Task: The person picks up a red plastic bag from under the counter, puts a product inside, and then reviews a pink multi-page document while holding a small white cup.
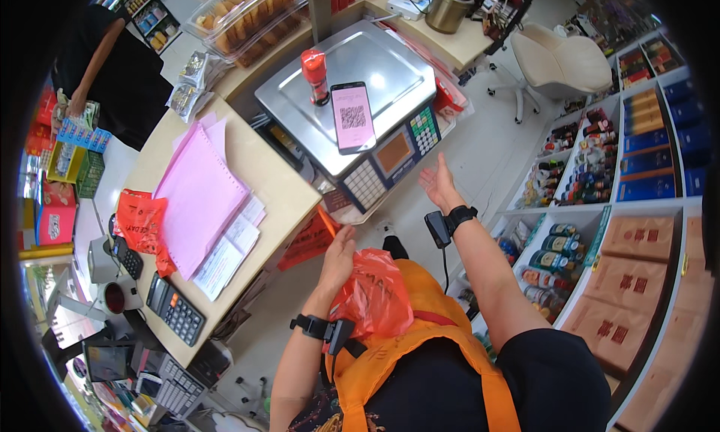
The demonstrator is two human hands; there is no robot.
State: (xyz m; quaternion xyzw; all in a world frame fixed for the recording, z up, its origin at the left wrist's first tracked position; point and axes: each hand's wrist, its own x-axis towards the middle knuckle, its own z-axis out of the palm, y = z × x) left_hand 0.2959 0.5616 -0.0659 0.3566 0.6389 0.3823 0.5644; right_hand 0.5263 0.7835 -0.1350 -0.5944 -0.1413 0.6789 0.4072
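My left hand (337, 257) is in front of my orange apron (394, 347), against a crumpled red plastic bag (378, 291). Whether the fingers grip the bag is hidden. My right hand (440, 184) is open and holds nothing, palm turned up, near the front right corner of a weighing scale (281, 103). On the scale's steel plate lies a smartphone (354, 136) with a square code on its pink screen. Beside it stands a small clear bottle with a red cap (315, 75). Both of my wrists wear black strapped devices.
Left, the counter (281, 190) carries pink perforated papers (205, 190), a red bag (140, 224) and a calculator (175, 309). Clear boxes of baked goods (247, 16) stand behind. A person (121, 83) is across the counter. Right are stocked shelves (596, 207) and a swivel chair (557, 61).
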